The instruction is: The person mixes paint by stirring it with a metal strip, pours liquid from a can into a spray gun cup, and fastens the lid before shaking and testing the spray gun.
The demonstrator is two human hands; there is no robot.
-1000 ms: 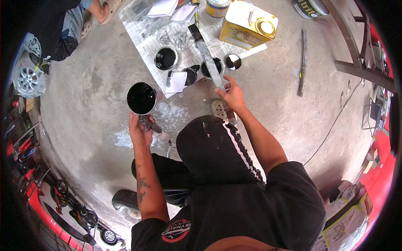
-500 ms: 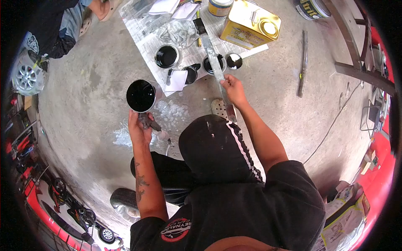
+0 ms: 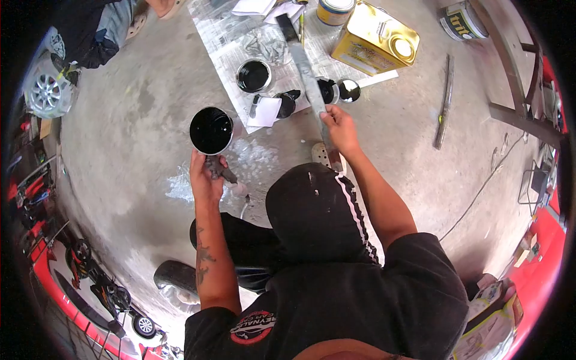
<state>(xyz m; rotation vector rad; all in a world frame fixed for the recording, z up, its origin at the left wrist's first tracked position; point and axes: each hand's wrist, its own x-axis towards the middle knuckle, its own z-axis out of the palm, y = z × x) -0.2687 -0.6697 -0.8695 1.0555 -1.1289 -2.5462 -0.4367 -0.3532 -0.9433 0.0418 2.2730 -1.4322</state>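
Left hand (image 3: 207,174) closed around spray gun (image 3: 219,170), its dark-filled cup (image 3: 211,131) above the floor (image 3: 144,156), right hand (image 3: 341,129) gripping long flat stick (image 3: 307,77), dark-tipped, its upper end above newspaper (image 3: 223,55).

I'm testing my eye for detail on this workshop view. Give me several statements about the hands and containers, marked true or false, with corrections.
1. The left hand holds the spray gun. True.
2. The open cup above it contains white liquid. False: the liquid looks black.
3. The right hand grips the long flat strip. True.
4. The gold can lies on its side. False: it stands upright.
5. The folded white paper lies inside the cup. False: it is on the newspaper.
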